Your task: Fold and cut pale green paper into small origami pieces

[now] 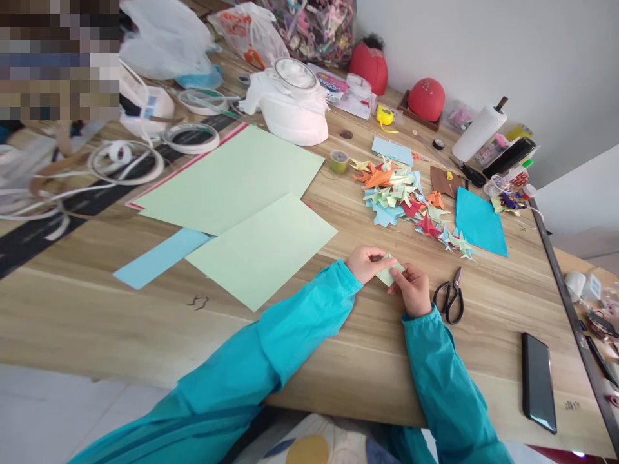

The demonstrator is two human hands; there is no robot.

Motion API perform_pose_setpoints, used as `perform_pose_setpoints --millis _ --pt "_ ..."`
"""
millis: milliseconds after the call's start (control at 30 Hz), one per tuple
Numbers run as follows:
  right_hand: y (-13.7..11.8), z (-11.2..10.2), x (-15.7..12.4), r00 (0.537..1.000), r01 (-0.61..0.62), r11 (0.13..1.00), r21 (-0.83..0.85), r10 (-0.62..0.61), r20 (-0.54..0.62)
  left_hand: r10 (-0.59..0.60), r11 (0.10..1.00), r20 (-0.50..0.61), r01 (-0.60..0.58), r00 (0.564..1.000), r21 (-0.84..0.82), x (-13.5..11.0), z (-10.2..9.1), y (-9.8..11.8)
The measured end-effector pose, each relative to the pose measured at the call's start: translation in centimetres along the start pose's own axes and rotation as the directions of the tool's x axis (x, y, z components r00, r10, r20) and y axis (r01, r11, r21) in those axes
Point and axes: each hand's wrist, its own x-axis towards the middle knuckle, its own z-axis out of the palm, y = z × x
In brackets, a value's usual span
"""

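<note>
Between my two hands is a small folded piece of pale green paper (pixel 387 276), held just above the wooden table. My left hand (pixel 367 263) pinches its upper left part with the thumb on top. On its right side, my right hand (pixel 411 283) grips the paper between thumb and fingers. Black-handled scissors (pixel 451 301) lie right of my right hand, blades pointing away. Beyond my hands spreads a pile of folded paper cranes (pixel 399 193) in orange, green, blue and red. Large pale green sheets (pixel 264 248) lie left of my left hand, partly over a blue paper strip (pixel 162 258).
A black phone (pixel 539 381) rests near the right table edge. A bright blue cloth-like square (pixel 480 221) lies beyond the scissors. Farther back are a yellow tape measure (pixel 385 115), a red pincushion (pixel 426 99) and a white roll (pixel 480 133). Coiled white bands (pixel 126 162) crowd the left.
</note>
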Motion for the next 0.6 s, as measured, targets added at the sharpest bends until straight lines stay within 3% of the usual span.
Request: perform_pose_setpoints --millis 333,467,600 --pt "-0.06 -0.03 -0.06 1.000 -0.005 1.000 -0.015 0.005 -0.001 -0.058 0.995 0.021 0.059 0.998 -0.082 -0.05 -0.08 0.56" --pt "-0.02 -0.11 -0.05 1.000 0.001 1.000 -0.027 -0.001 -0.007 -0.021 0.999 -0.005 0.021 1.000 -0.040 -0.10 0.04 0.39" --pt "0.17 -0.20 0.04 1.000 0.002 1.000 -0.001 -0.002 -0.012 0.010 0.998 0.061 -0.014 0.998 0.063 -0.05 0.04 -0.05"
